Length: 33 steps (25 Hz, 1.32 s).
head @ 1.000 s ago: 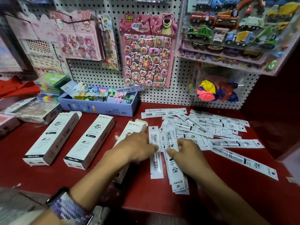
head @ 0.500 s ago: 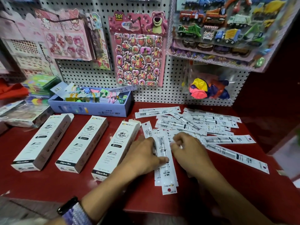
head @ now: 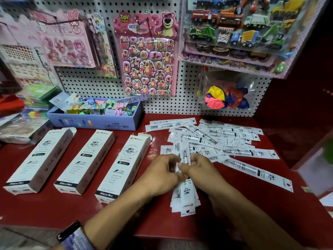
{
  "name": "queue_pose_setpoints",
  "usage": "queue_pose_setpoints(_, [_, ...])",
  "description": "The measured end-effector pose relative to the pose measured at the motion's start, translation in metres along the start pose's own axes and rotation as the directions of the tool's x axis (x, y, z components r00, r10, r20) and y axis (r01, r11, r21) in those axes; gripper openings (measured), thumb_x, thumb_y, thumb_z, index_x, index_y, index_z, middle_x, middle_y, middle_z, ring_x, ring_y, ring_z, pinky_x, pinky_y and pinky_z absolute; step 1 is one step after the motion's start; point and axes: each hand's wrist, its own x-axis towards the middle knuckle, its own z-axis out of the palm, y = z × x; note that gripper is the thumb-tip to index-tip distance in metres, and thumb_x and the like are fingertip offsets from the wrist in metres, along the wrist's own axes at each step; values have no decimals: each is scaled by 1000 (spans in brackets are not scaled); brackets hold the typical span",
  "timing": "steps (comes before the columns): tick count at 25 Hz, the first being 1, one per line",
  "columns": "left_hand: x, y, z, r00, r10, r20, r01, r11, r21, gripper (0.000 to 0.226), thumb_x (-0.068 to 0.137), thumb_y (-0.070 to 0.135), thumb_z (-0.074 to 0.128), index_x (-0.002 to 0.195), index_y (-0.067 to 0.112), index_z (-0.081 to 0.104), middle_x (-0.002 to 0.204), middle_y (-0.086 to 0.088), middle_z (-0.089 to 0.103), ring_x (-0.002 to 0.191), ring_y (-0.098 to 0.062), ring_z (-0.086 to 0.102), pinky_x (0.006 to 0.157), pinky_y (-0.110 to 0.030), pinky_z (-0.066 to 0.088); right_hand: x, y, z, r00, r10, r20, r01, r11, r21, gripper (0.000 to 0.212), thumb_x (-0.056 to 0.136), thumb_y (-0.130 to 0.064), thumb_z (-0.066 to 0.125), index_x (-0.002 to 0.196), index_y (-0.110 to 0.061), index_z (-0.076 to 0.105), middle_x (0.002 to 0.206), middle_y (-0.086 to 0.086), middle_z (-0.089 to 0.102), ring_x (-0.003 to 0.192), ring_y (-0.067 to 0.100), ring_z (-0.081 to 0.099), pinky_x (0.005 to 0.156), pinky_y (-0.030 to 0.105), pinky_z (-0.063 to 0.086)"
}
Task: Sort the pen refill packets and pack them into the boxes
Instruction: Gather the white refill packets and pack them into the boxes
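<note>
Together, hands: our left hand [head: 162, 175] and right hand [head: 200, 170] meet fingertip to fingertip over a small stack of packets [head: 185, 197], fingers curled and pinching its upper part; the stack's lower ends fan out toward us on the counter.
Loose packets: the pile of refill packets [head: 216, 139] lies spread beyond and to the right of our hands; one long packet [head: 259, 173] lies apart at the right.
Boxes: three white boxes lie side by side left of the hands — the near box [head: 122, 166] just beside our left hand, the middle box [head: 85, 161], the far-left box [head: 38, 160]. Far end flaps on the near and far-left boxes stand open.
Behind: a blue tray [head: 97, 121] of colourful items sits against the pegboard [head: 180, 105], where a bear sticker sheet [head: 146, 56], toy trucks [head: 239, 27] and a bag of balloons [head: 225, 98] hang.
Hard to read: our hands hide how many packets are pinched; blur smears their print.
Wrist: a striped band [head: 75, 237] is cut off at the bottom edge.
Surface: a glossy red counter [head: 54, 210].
</note>
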Motion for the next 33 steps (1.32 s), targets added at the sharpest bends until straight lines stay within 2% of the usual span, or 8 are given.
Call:
queue_pose_setpoints(2, [-2,0,0,999,-29,46,38,976,-212,42,79,9,76,118,19,64,100,3,67,81,-3,61,76,-15,51,1,6,4,1000,9,-9,-7,985,173,30,87,-9,59,114,-22,60,103,1,73,94,21,71,86,49,58])
queue_pose_setpoints(5, [-6,7,-6,997,-48,67,75,867,-494,33,79,-3,74,107,14,70,91,-13,70,78,-17,66,80,-29,56,1,2,2,999,-30,20,24,960,278,38,92,0,49,120,-23,62,105,3,75,95,23,73,88,50,57])
queue_pose_setpoints(9, [-4,18,-13,981,-31,-193,-104,750,-653,49,77,-13,68,113,19,62,102,-5,66,80,-9,66,67,-33,57,0,-16,-6,967,-253,10,212,833,511,40,98,4,45,126,-21,58,114,7,73,105,28,70,90,49,56])
queue_pose_setpoints(15, [-6,20,-12,964,234,-130,-267,806,-528,81,64,-15,48,130,33,50,114,-1,69,108,-19,65,74,-34,56,-3,-19,3,901,-424,88,298,755,584,53,78,4,51,122,-26,56,117,11,70,106,27,67,91,46,53])
queue_pose_setpoints(19, [-15,18,1,933,320,-163,-359,842,-402,81,80,-18,46,138,37,33,126,13,61,124,-5,54,99,-27,46,-5,-17,5,901,-431,49,317,732,603,56,86,20,39,118,-23,57,113,3,72,106,16,67,85,27,54])
queue_pose_setpoints(23, [-12,25,-3,911,350,-219,-413,771,-484,83,85,-22,49,144,33,26,125,15,62,120,-4,57,94,-21,47,-6,-25,0,877,-480,5,338,625,703,50,86,11,45,123,-22,56,118,10,71,111,23,66,94,38,55])
queue_pose_setpoints(29, [-3,21,-3,984,168,-63,-170,761,-626,53,88,-9,56,130,22,54,117,-2,71,111,-20,66,94,-39,52,-2,-25,-6,919,-393,13,292,705,646,37,102,1,40,130,-18,54,123,10,69,116,29,65,98,45,52])
queue_pose_setpoints(33, [-2,24,-12,995,100,-18,-84,711,-698,37,94,-7,50,122,14,62,111,-12,72,101,-30,69,85,-41,57,-2,-20,-10,908,-419,9,409,890,200,24,99,-32,49,121,-38,57,121,-12,64,116,15,62,101,49,49])
